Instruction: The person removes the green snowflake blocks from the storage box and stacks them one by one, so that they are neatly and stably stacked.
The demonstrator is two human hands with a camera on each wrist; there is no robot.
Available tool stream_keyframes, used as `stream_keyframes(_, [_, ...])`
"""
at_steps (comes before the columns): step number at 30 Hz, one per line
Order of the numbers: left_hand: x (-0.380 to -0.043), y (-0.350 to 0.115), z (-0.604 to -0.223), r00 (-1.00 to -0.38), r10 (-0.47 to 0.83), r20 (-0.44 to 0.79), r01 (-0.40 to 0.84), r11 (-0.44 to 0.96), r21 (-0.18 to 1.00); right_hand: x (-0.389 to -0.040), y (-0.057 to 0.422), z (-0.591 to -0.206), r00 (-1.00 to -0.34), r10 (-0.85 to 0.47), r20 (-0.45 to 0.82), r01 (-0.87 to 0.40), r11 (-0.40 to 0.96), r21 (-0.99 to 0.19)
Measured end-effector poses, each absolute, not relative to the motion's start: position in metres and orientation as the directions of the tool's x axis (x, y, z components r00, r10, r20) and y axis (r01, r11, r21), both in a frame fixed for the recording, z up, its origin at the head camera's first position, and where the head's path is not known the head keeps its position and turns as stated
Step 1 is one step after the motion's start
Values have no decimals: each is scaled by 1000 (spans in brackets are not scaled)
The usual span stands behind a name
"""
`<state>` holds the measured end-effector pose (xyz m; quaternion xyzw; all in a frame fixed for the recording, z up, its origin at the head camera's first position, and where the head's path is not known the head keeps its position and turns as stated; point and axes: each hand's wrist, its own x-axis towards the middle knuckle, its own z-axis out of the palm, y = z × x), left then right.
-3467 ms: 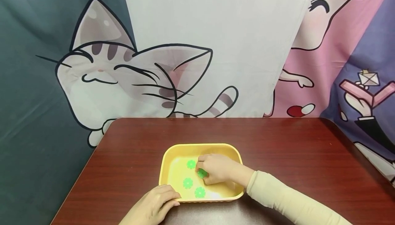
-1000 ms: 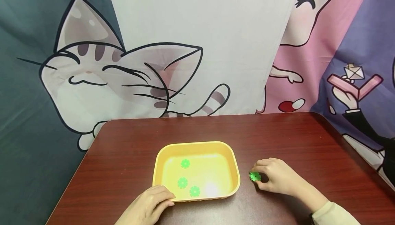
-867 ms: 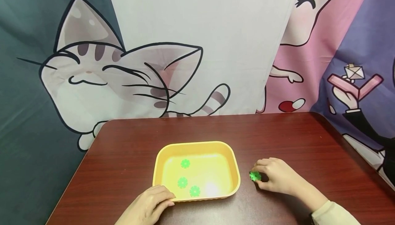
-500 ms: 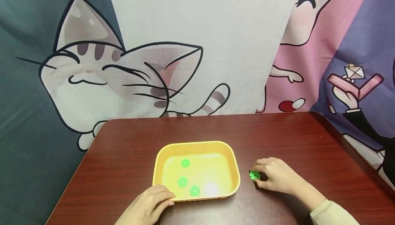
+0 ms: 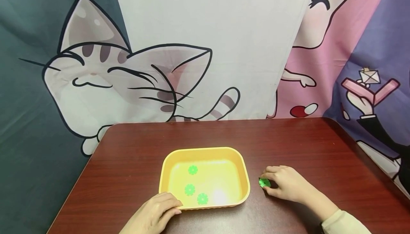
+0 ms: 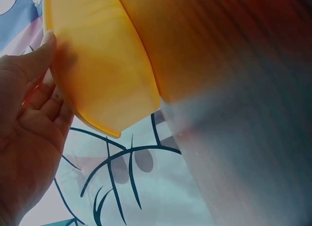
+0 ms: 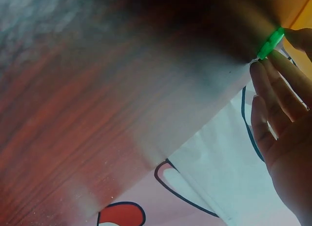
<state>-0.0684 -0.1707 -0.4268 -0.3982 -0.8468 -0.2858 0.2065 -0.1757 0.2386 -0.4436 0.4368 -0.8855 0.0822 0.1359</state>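
A shallow yellow plastic tray [image 5: 205,150] stands on the table with three green flower-shaped discs inside: a rear disc [image 5: 193,170], a middle disc [image 5: 190,190] and a front disc [image 5: 202,198]. My left hand [image 5: 155,211] holds the tray's front left corner. In the left wrist view, the thumb and fingers of that left hand [image 6: 34,123] lie at the tray's rim. Just right of the tray, my right hand [image 5: 286,182] pinches another green flower-shaped disc [image 5: 264,182] between thumb and fingers, low over the table. The right wrist view shows this disc [image 7: 271,43] edge-on at the fingertips.
The dark red-brown wooden table [image 5: 134,155] extends around the tray to rounded back corners. Behind it hangs a cloth backdrop [image 5: 205,20] with a cartoon cat and other figures. A glare spot lies on the tray floor near its front right.
Some seconds ago my right hand was inside the tray, gripping a green disc; now it holds one on the table's right side. Over the last second both hands have stayed nearly still.
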Motion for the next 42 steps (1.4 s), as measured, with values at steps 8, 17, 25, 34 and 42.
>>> stream_keyframes(8, [-68, -169, -426, -609, 552, 569, 783, 530, 325, -174, 241, -444, -602, -742, 295, -785, 617, -49])
stream_keyframes(17, [-68, -169, -425, -606, 552, 573, 786, 528, 323, -174, 241, -442, -587, -751, 303, -796, 603, -50])
stream_keyframes(25, [-68, -170, -425, -595, 550, 586, 792, 523, 314, -174, 241, -442, -597, -746, 297, -789, 612, -49])
stream_keyframes(34, [-67, -171, -424, -593, 552, 586, 794, 519, 315, -175, 242, -432, -591, -739, 323, -792, 607, -63])
stream_keyframes(42, [-66, -171, -425, -608, 554, 569, 783, 535, 317, -180, 237, -420, -609, -731, 309, -782, 619, -76])
